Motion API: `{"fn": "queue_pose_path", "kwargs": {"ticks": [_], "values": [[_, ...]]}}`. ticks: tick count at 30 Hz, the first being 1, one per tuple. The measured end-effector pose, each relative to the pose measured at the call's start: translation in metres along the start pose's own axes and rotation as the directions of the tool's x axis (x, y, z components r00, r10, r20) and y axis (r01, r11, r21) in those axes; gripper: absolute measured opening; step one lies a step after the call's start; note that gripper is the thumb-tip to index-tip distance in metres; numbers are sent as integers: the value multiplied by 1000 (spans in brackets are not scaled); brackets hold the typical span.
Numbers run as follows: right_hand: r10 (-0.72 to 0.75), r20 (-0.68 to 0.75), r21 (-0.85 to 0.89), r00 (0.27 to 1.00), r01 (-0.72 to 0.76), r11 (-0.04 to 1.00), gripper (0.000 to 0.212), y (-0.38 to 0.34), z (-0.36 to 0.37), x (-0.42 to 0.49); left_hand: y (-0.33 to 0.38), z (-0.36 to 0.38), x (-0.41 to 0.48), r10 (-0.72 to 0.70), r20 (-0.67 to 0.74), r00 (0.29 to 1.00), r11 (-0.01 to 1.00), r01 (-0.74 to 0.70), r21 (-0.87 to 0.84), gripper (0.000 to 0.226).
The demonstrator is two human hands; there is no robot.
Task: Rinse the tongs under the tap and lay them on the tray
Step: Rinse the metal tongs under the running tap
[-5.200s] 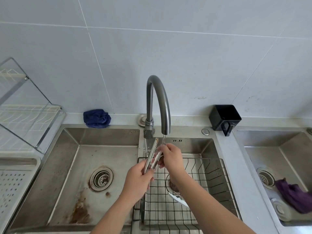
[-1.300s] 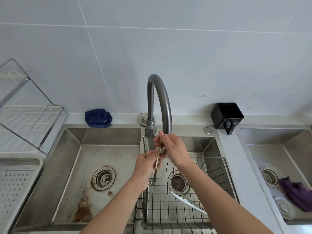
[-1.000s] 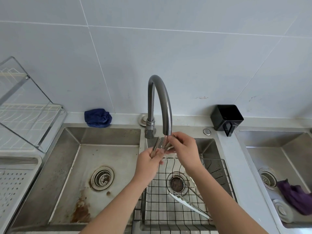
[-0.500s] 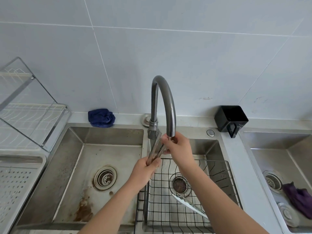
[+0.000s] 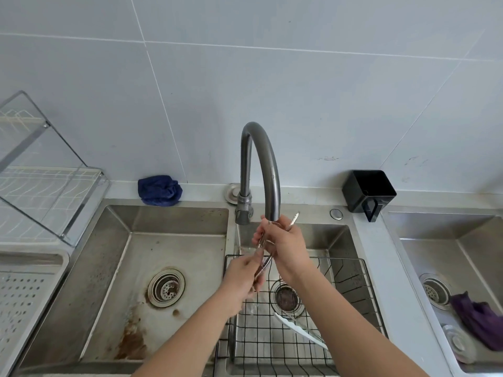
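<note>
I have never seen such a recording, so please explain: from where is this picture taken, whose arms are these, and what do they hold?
The picture comes from a camera worn on a person's head, looking down at a kitchen sink. No machine here: the two bare arms are that person's own. The left hand and the right hand both grip metal tongs under the curved tap, where water runs. Below them a black wire rack sits in the middle basin, with a white utensil lying on it. A blue cloth and a black holder stand behind.

Rack (image 5: 353, 270) in sink (image 5: 340, 240) — cloth (image 5: 159, 190) behind, left of tap (image 5: 261, 159)
</note>
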State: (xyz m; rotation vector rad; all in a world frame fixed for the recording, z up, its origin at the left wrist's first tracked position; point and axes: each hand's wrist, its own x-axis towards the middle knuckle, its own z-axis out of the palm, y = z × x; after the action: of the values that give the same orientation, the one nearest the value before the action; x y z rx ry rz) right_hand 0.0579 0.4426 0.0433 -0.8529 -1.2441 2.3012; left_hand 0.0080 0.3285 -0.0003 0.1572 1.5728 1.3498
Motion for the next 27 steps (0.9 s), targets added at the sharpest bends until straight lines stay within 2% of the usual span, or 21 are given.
{"fn": "queue_pose_path", "kwargs": {"ticks": [2, 4, 7, 9, 11, 12, 14, 16, 18, 20, 23, 25, 27], "values": [[-60, -23, -56, 998, 58, 997, 6, 4, 8, -2, 0, 12, 4, 115, -152, 982, 992, -105, 75, 58], [-70, 12, -156, 997, 71, 985, 10, 5, 13, -2, 2, 15, 6, 101, -157, 982, 995, -99, 17, 56], [-37, 92, -169, 995, 52, 984, 30, -3, 14, 1, 6, 9, 4, -15, 43, 999, 998, 18, -58, 67], [-22, 109, -136, 994, 37, 990, 48, -8, 16, 5, 8, 4, 6, -102, 216, 971, 983, 132, -130, 77], [-53, 55, -209, 997, 63, 976, 60, -10, 22, 8, 10, 4, 6, -98, 357, 929, 964, 178, -199, 78], [-78, 16, -279, 997, 79, 957, 65, -11, 26, 8, 11, 5, 4, -83, 384, 920, 957, 181, -227, 76], [-148, -38, -430, 988, 118, 895, 68, -9, 33, 10, 11, 9, 1, -54, 316, 947, 937, 157, -312, 66], [-261, -103, -588, 960, 153, 794, 57, -5, 32, 12, 8, 10, -1, 2, 115, 993, 897, 49, -439, 52], [-338, -187, -672, 922, 131, 729, 47, -1, 30, 12, 6, 11, -1, 34, -45, 998, 876, -51, -480, 50], [-279, -237, -613, 931, 80, 786, 47, 4, 29, 10, 9, 15, -4, 32, -117, 993, 914, -76, -398, 59], [-111, -165, -498, 980, 15, 867, 53, 5, 26, 5, 15, 22, -3, -13, -106, 994, 970, -13, -242, 77], [-83, -134, -482, 987, 9, 876, 58, -2, 19, 5, 20, 17, -1, -144, 28, 989, 955, 147, -257, 79], [-90, -133, -418, 987, 26, 908, 57, -8, 12, 6, 24, 8, 1, -214, 218, 952, 931, 267, -250, 71]]}}
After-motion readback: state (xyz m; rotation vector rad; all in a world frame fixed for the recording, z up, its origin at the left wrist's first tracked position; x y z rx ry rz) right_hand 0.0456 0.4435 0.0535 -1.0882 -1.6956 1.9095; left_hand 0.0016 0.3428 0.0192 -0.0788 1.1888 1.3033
